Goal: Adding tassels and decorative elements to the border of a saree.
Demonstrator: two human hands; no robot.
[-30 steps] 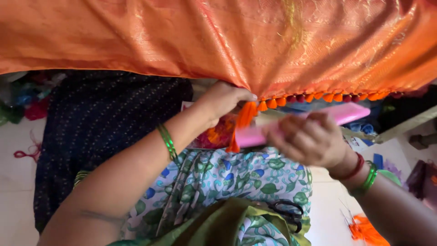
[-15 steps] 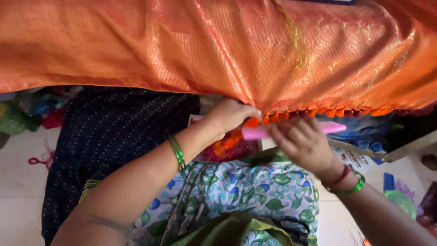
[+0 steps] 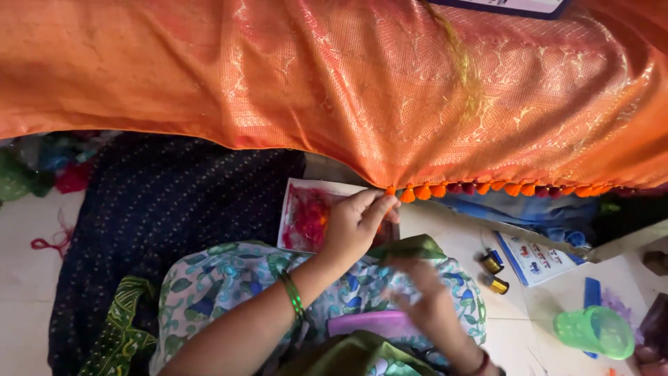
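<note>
Pinching the hem of the orange silk cloth (image 3: 334,90) with my left hand (image 3: 356,224), right where the row of little orange tassels (image 3: 487,188) starts. Fingers closed on the edge, thumb up against the first tassel. The cloth is stretched across the whole top of my view, hanging over everything else.

My right hand (image 3: 417,296) is lower down over my lap and it's blurry (motion smear, so I honestly can't tell whether it's gripping anything or just loose). It's just above a pink flat case (image 3: 369,324) lying on my floral green-and-white cloth (image 3: 229,285).

Under my left hand there's a white tray (image 3: 306,216) with a tangle of pink and red thread in it. To the left of that, a dark blue dotted fabric (image 3: 160,216) is spread on the floor. Green bangles (image 3: 293,296) on my left wrist, a red one just showing on the right.

Off to my right on the floor: two small gold thread spools (image 3: 492,271) near each other, a printed card (image 3: 537,259) just beside them, and a green plastic cup (image 3: 597,331) lying on its side near the corner.
</note>
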